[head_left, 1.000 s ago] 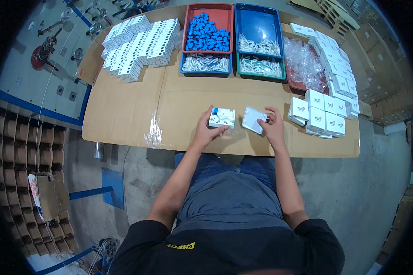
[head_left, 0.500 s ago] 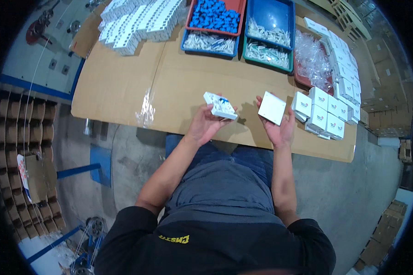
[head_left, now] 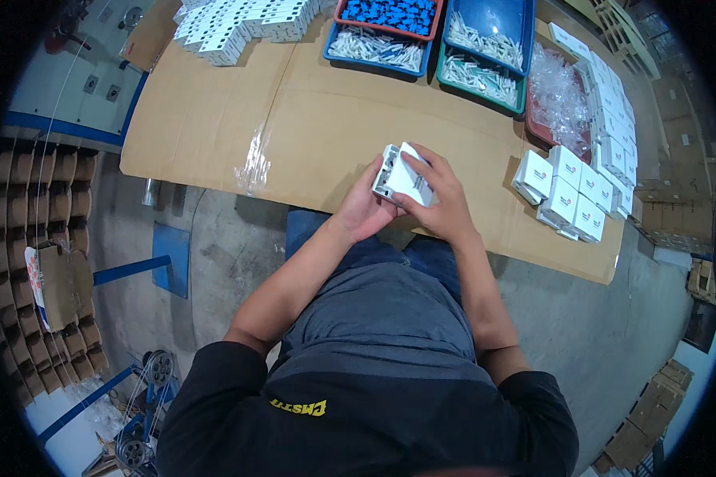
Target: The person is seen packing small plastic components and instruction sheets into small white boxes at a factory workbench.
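Just past the table's front edge, my two hands meet over a small white device. My left hand is closed round a white open-faced housing with small parts inside it. With thumb and fingers, my right hand grips a flat white square cover, which lies against the housing and overlaps most of it. One side of the housing stays uncovered on the left. Whether the cover sits flush cannot be made out.
The cardboard-topped table holds stacks of white boxes far left and white boxes right. Trays hold blue parts, white pieces and clear plastic bags. Partitioned cardboard stands left, beside a blue metal bar.
My right hand has moved left and turned over, bringing the white cover onto the housing. The housing has tilted in my left hand. The view has shifted slightly.
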Motion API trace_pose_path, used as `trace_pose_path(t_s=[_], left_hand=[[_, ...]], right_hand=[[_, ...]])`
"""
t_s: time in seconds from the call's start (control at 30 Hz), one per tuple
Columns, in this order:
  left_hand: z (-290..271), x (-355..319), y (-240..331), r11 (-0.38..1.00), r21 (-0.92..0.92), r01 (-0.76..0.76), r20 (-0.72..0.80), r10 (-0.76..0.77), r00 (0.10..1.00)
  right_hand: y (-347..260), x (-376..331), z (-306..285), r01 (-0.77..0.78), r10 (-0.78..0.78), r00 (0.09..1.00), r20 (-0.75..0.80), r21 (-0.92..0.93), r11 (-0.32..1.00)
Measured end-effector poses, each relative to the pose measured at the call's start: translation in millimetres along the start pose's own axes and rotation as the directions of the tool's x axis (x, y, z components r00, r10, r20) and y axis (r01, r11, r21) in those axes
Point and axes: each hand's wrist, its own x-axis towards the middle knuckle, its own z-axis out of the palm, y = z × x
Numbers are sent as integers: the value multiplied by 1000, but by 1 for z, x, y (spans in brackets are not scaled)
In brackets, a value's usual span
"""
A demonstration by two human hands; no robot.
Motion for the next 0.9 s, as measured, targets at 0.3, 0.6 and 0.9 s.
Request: trace_pose_path(t_s=[0.3, 0.6, 0.9], left_hand=[[-1, 0, -2, 1000, 2, -16, -18, 16, 1000], [1, 1, -2, 1000, 10, -15, -72, 16, 997], [-7, -1, -1, 998, 54, -15, -37, 17, 999]], right_hand=[[3, -1, 11, 100, -100, 995, 5, -8, 995], [5, 0, 10, 87, -87, 996, -17, -24, 996], [10, 1, 13, 101, -100, 995, 23, -31, 994]])
